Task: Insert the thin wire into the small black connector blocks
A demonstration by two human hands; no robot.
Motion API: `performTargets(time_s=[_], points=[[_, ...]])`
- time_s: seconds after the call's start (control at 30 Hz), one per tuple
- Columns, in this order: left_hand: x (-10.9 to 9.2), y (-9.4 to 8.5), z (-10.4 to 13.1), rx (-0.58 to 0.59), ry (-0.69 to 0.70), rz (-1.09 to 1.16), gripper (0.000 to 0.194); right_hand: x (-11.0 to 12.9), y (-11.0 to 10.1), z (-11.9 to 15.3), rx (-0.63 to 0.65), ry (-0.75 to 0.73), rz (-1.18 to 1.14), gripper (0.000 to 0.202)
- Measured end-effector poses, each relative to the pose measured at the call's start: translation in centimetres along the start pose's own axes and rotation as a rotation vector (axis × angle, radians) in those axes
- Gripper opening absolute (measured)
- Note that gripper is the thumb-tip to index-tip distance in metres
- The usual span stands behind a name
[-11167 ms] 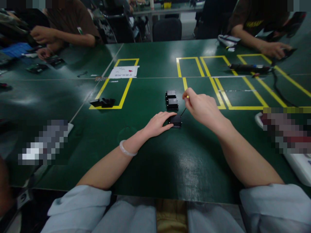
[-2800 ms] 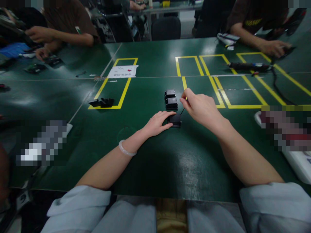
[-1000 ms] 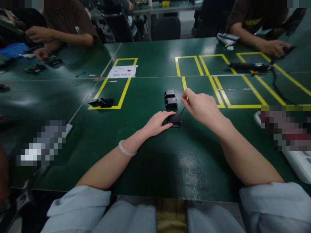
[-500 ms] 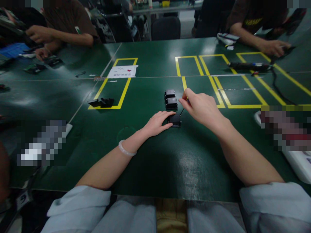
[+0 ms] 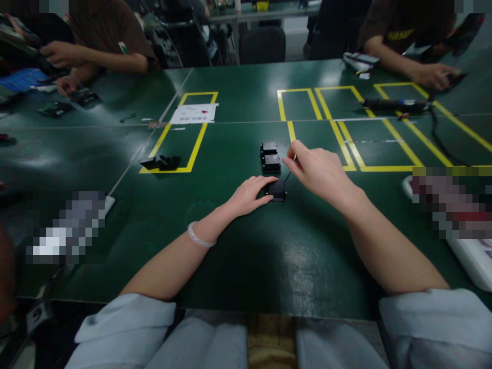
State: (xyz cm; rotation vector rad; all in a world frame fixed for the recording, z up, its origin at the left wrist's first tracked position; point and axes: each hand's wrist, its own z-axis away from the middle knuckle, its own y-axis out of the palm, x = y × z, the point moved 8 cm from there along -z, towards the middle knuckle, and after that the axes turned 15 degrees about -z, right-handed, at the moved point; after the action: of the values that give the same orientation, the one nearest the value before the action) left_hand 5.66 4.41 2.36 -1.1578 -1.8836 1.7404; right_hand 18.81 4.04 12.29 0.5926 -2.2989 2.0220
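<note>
The hands (image 5: 251, 196) hold a black block (image 5: 277, 189) and thin tool (image 5: 288, 177).

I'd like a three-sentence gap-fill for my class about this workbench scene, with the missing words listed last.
1. The right hand holds a thin tool; the left hand holds a block coloured ____.
2. Just beyond that block stand ____ similar blocks.
3. The tape rectangles on the table are ____.
Missing words: black; two; yellow.
</note>
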Motion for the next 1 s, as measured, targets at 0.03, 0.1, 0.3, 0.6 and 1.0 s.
performTargets(time_s=[0.03,0.1,0.3,0.6,1.0], points=[[-0.01,0.0,-0.01,0.001,0.0,-0.001,0.048,-0.06,0.03,-0.04,-0.001,0.006,0.008,0.037],[-0.02,0.02,-0.02,0.005,-0.004,-0.005,0.048,-0.18,0.1,-0.1,-0.002,0.013,0.022,0.037],[-0.05,-0.01,0.0,0.006,-0.007,-0.01,0.047,0.05,0.17,0.01,0.012,-0.007,-0.019,0.036],[0.08,0.13,0.07,-0.01,0.01,-0.01,0.048,-0.05,0.11,0.0,0.003,0.007,0.019,0.036],[0.13,0.16,0.02,-0.009,0.008,-0.009,0.048,0.07,-0.06,0.09,0.009,0.013,-0.003,0.036]])
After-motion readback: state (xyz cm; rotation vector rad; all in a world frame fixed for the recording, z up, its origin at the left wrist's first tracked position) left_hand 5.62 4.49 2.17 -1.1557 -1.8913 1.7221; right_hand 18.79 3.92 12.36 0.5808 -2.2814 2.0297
